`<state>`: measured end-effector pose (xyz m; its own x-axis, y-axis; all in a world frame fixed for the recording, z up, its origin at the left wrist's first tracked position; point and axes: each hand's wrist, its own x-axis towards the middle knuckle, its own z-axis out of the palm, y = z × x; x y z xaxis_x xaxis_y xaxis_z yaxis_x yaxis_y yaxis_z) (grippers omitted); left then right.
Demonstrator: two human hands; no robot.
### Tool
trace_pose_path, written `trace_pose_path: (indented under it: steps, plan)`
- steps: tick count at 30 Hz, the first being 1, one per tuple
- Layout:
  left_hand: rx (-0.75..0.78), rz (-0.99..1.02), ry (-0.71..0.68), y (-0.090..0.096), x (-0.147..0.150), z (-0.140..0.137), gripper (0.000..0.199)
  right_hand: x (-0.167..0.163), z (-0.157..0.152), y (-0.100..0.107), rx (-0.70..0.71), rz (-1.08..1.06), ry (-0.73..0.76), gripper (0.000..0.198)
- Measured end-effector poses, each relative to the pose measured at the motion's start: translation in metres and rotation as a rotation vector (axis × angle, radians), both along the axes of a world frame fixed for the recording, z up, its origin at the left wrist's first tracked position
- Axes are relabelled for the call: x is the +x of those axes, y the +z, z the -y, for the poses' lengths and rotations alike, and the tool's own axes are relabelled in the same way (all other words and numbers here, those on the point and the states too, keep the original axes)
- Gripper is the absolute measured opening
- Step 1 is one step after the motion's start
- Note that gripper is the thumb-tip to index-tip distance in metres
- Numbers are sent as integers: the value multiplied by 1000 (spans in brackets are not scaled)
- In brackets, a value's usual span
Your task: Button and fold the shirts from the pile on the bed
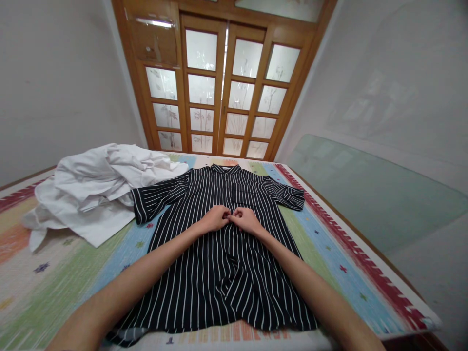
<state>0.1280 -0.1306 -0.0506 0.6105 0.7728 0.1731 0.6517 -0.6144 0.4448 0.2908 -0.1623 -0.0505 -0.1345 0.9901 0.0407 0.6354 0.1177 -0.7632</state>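
A black shirt with white stripes (197, 273) lies front up, its collar toward the far side and its short sleeves spread out. My left hand (216, 218) and my right hand (245, 219) meet at the middle of its front opening. Both hands pinch the fabric along the button placket, fingertips almost touching. Any button between the fingers is hidden. Below the hands the front edges are rumpled and folded over.
A crumpled white cloth (106, 180) lies left of the shirt. Under both is a multicoloured table cover (329, 243). A greenish glass panel (373, 190) leans at the right wall. Wooden doors with frosted panes (223, 87) stand beyond the table.
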Motion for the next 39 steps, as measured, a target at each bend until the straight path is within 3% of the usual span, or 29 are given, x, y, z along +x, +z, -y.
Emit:
trace_pose_path:
  steps: [10,20,29,36,39]
  plan:
    - [-158,126,105,2,5,3,9,8,-5,-13,7,-90,-46,9]
    - [-206,243,119,11,-4,2,7,9,-6,-12,-102,-308,-8,10]
    - [-638,437,218,5,-5,2,13,10,-7,-14,-49,-361,21,10]
    - [-666,611,224,-1,1,2,7,14,-12,-20,-93,-425,56,25]
    - [-686,693,256,-2,4,3,8,14,-11,-21,-44,-417,71,20]
